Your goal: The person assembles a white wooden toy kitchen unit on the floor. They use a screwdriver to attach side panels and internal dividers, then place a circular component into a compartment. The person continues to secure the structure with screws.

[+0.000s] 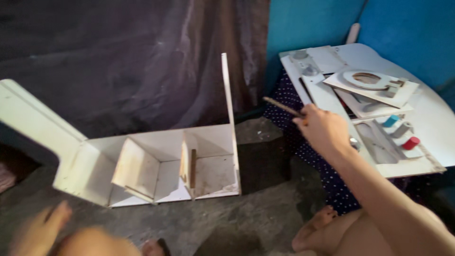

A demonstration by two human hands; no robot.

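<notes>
From the head camera, an open white box (156, 166) of thin painted board sits on the rough grey floor (256, 218), split by upright partitions into compartments that look bare. Right of the box, the right hand (322, 130) is closed on a thin brown stick (283, 107). Further right of the box, a white table (438, 114) carries flat cut-out panels (374, 85) and small blue (390, 121) and red (411, 142) blocks. Below the box's left end, the blurred left hand (40, 232) shows spread fingers, holding nothing

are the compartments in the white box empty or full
Empty. The white box lies open-sided, and bare panels show inside each compartment; only the dividers stand in it.
</notes>
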